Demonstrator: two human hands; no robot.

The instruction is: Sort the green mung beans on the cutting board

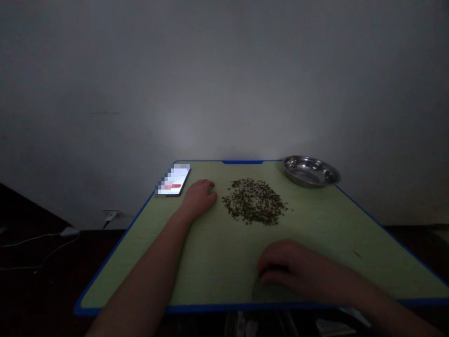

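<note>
Pile of small dark grains (255, 202) sits approx. mid-table, spread in a loose, roughly round patch w/ a few strays off its R edge. Table (217, 262) = pale green top, blue edging, up near a grey wall (224, 84).

L hand (199, 199) is on the tabletop just L of pile, apart from it; fingers bent, narrow gap btwn thumb & index. Can't tell if anything's in it. R hand (293, 267) is at the near side, below pile & apart from it, fingers curled, thumb under, small dark gap btwn; contents n/a, can't tell.

Phone (178, 180) w/ lit screen, partly pixelated, lies at far L, just beyond L hand. Shiny metal bowl (310, 175) at far R corner, well apart from both hands. Thin dark sliver (357, 254) on R side of table.
</note>
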